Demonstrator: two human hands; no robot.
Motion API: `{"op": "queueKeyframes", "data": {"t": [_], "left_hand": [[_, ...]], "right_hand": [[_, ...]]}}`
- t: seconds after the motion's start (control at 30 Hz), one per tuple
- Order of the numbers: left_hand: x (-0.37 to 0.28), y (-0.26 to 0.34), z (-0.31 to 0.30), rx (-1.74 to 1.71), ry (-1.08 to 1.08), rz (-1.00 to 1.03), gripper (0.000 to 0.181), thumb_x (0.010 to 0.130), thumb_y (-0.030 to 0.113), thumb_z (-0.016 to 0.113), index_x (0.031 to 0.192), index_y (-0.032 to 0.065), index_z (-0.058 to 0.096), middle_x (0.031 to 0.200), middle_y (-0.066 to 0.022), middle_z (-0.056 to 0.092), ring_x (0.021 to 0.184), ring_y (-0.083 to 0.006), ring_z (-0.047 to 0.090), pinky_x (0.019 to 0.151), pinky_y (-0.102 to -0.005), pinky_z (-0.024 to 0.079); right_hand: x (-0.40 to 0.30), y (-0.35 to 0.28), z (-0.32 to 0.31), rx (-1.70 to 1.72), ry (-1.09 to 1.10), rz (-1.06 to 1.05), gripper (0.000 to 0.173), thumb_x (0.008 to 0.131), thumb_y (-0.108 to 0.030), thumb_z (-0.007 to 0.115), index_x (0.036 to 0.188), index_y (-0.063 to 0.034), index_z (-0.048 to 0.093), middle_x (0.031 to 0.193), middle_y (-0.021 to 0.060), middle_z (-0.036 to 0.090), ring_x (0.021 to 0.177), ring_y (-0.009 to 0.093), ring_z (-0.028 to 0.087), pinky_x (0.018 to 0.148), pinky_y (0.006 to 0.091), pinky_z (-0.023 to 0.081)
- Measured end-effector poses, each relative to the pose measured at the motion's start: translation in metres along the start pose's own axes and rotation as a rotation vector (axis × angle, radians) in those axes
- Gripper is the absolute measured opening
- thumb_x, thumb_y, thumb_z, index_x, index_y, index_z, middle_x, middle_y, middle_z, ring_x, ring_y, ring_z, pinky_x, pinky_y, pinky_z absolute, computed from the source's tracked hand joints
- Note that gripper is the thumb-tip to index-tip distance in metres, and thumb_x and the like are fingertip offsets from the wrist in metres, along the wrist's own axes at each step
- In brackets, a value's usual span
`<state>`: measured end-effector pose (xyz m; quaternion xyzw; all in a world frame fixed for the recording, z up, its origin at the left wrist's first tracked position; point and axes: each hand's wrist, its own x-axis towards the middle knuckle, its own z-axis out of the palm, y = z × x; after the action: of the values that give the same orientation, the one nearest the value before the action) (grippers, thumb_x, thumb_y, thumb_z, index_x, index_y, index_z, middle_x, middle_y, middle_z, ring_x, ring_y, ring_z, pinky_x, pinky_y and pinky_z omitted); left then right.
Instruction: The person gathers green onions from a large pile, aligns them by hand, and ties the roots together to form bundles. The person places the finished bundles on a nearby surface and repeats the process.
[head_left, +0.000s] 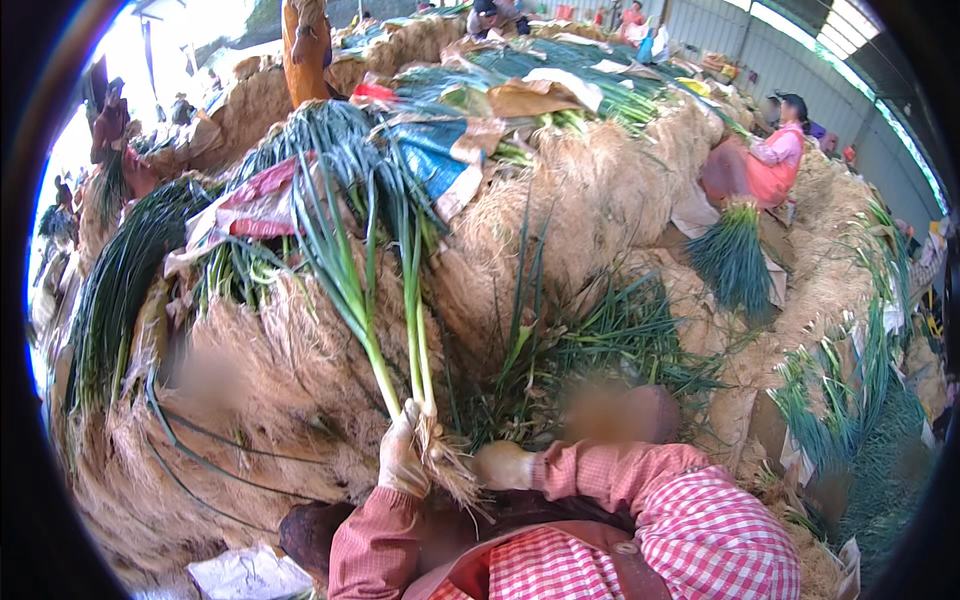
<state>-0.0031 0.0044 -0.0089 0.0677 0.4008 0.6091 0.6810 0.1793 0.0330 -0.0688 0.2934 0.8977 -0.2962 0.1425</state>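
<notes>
Low in front of me, my left hand (403, 452) wears a pale glove and grips a few long green onions (380, 364) near their white ends. Their green leaves reach up and away over the pile, while the stringy roots (456, 469) hang down to the right of the hand. Beside those roots is my right hand (504, 463), also gloved, with its fingers turned away from view. Whether it touches the roots or holds anything is unclear. Checked pink sleeves cover both arms.
Stacked green onions with matted roots (262, 390) rise ahead and to the left. Loose green leaves (615, 337) litter the ground beyond my right hand. A seated person (765, 161) works at the right near a bundle of green onions (735, 259). More bundles (862, 412) line the right side.
</notes>
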Motion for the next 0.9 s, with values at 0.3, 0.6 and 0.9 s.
{"op": "queueKeyframes", "data": {"t": [0.3, 0.6, 0.9], "left_hand": [[0.002, 0.004, -0.001, 0.029, 0.002, -0.017, 0.032, 0.097, 0.035, 0.060, 0.108, 0.0043, 0.063, 0.083, -0.0047, 0.067, 0.063, -0.0152, 0.062, 0.041, -0.0260, 0.050], [-0.004, 0.003, 0.007, -0.072, -0.101, -0.172, 0.027, 0.096, 0.034, 0.064, 0.102, 0.0075, 0.065, 0.072, -0.0012, 0.063, 0.056, -0.0124, 0.056, 0.047, -0.0270, 0.045], [0.002, -0.023, 0.014, 0.374, 0.007, 0.195, 0.016, 0.089, 0.015, 0.072, 0.096, 0.0032, 0.063, 0.086, -0.0066, 0.067, 0.072, -0.0106, 0.061, 0.064, -0.0233, 0.050]], "right_hand": [[0.023, 0.040, -0.094, 1.153, 0.574, -0.139, 0.045, 0.098, -0.038, 0.059, 0.128, -0.0050, 0.054, 0.099, 0.0044, 0.067, 0.072, 0.011, 0.065, 0.058, 0.0268, 0.053], [0.051, -0.003, -0.089, 1.709, 0.284, -0.304, 0.033, 0.102, -0.024, 0.052, 0.119, 0.0021, 0.062, 0.103, 0.0086, 0.066, 0.091, 0.018, 0.062, 0.084, 0.0324, 0.050], [0.046, -0.009, -0.103, 1.118, 0.661, 0.080, 0.007, 0.087, -0.010, 0.062, 0.090, -0.0037, 0.061, 0.074, 0.0000, 0.057, 0.059, 0.009, 0.051, 0.051, 0.0239, 0.040]]}}
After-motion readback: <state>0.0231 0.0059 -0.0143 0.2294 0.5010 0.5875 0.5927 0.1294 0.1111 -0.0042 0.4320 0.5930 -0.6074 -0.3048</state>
